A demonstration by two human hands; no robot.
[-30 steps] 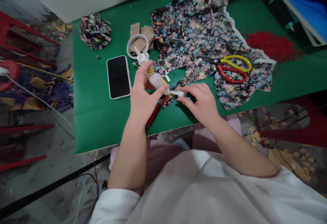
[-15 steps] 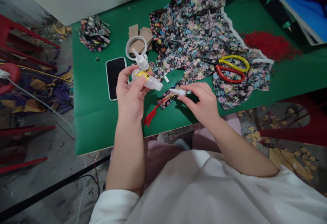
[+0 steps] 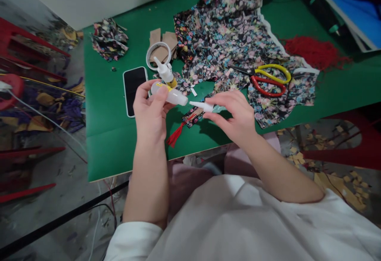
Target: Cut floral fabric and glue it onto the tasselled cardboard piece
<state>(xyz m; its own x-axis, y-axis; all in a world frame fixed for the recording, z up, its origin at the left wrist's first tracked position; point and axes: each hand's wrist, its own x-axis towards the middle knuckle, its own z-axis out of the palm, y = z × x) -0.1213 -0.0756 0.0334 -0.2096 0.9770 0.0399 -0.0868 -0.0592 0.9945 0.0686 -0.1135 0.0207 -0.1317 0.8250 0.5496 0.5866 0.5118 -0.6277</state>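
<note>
My left hand (image 3: pixel 150 112) is closed round a small white glue bottle (image 3: pixel 172 95) with a yellow label, held on its side above the green table (image 3: pixel 104 134). My right hand (image 3: pixel 235 114) pinches the bottle's pointed white cap (image 3: pixel 202 106) a short way to the right of the bottle's open end. Below them on the table lies a small floral fabric piece (image 3: pixel 195 116) with a red tassel (image 3: pixel 176 136).
A second glue bottle (image 3: pixel 164 71), a black phone (image 3: pixel 133 90), a white tape ring (image 3: pixel 158 54) and cardboard bits lie beyond my left hand. Floral cloth (image 3: pixel 226 35), yellow and red scissors (image 3: pixel 269 79) and red thread (image 3: pixel 315 50) lie to the right. The table's near edge is close.
My left hand drew the bottle up and left, away from the fabric piece. My right hand lifted off the table with the cap, and cap and bottle have come closer together.
</note>
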